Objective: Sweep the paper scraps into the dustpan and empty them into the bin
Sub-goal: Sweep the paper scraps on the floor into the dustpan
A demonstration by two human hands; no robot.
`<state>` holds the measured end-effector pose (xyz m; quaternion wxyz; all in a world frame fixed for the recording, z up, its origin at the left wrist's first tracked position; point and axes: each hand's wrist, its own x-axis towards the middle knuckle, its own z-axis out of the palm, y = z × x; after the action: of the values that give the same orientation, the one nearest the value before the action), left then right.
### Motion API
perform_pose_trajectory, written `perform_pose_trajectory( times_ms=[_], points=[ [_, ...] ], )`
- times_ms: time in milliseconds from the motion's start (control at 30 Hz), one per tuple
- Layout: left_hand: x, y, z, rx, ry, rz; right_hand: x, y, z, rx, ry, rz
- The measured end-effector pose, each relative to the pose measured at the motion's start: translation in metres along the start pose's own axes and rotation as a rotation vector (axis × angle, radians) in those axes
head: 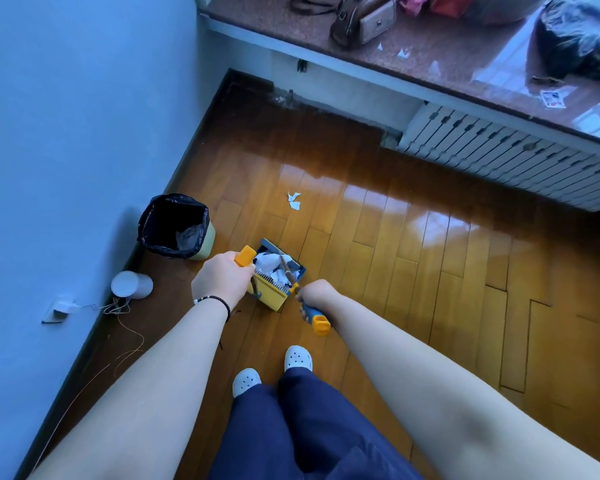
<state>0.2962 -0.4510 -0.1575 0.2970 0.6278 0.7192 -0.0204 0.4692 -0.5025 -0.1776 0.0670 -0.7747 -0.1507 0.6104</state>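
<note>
A yellow and blue dustpan [272,296] stands on the wooden floor just ahead of my feet, holding white paper scraps [269,263]. My left hand [220,278] grips the orange top of its upright handle [246,255]. My right hand [314,294] is closed around the blue and orange broom handle [317,318], whose shaft runs down into the pan. One more white paper scrap [293,200] lies on the floor beyond the pan. The bin [175,226], lined with a black bag, stands by the left wall, left of the dustpan.
A white cylinder [131,285] lies by the wall with a wall socket [58,310] and thin wires [118,308] nearby. A radiator [506,154] sits under a stone sill [430,46] carrying a brown bag [362,19], a black bag [582,39] and small scraps [402,54].
</note>
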Motion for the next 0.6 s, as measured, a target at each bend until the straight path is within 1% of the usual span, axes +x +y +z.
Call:
perform_pose_trajectory(
  times_ms=[33,67,200,433,600],
  points=[
    [-0.002,-0.001,0.0,0.003,0.0,0.008,-0.002,0.004,0.002,0.077,-0.048,0.035],
    [-0.004,-0.002,0.0,-0.002,-0.003,0.015,-0.002,0.01,0.003,0.129,-0.049,0.041],
    [-0.014,-0.011,-0.001,-0.021,-0.009,0.01,-0.009,0.026,0.01,0.159,-0.076,0.021],
    [-0.036,-0.049,-0.009,-0.086,-0.007,0.03,-0.051,0.041,0.038,0.16,-0.015,-0.013],
    [-0.04,-0.076,-0.015,-0.111,0.016,0.051,-0.069,0.051,0.051,0.215,0.003,-0.02]
  ],
)
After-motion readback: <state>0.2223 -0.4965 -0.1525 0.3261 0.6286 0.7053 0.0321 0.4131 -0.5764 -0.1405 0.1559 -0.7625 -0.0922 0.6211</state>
